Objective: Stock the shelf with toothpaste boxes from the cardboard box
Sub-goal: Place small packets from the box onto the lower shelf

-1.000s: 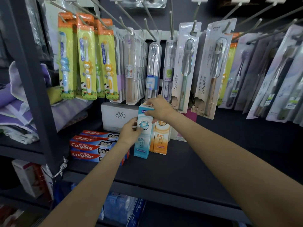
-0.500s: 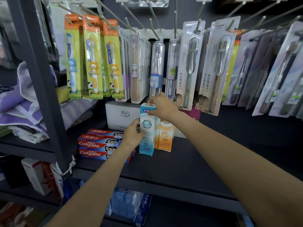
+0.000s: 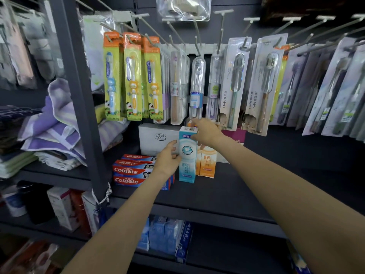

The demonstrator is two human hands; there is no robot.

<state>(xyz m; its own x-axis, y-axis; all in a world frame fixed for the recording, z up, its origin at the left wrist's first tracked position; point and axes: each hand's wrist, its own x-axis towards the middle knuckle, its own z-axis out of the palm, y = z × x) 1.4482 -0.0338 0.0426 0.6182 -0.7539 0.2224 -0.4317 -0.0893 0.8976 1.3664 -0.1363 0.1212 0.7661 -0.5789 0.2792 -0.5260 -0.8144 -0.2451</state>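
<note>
Little has shifted since the earlier frames: the light-blue toothpaste box is still stood upright at the middle of the frame on the dark shelf, and both hands remain on it.

The left hand is curled against the box's left side at mid-height; its fingertips are hidden behind the box edge, so how far they wrap cannot be told. The right hand is laid over the top right corner, fingers bent down onto the top flap — the thumb is out of sight.

Touching the box on its right, an orange toothpaste box is stood upright, its upper part covered by the right wrist. Just left, three Colgate boxes are stacked flat, their right ends hidden by the left wrist. Behind, a white carton is partly blocked.

Above, packaged toothbrushes are hung on pegs — the print is mostly too small to read. At the left of the frame, folded towels are seen, blurred. At the lower centre, blue boxes sit in shadow.
</note>
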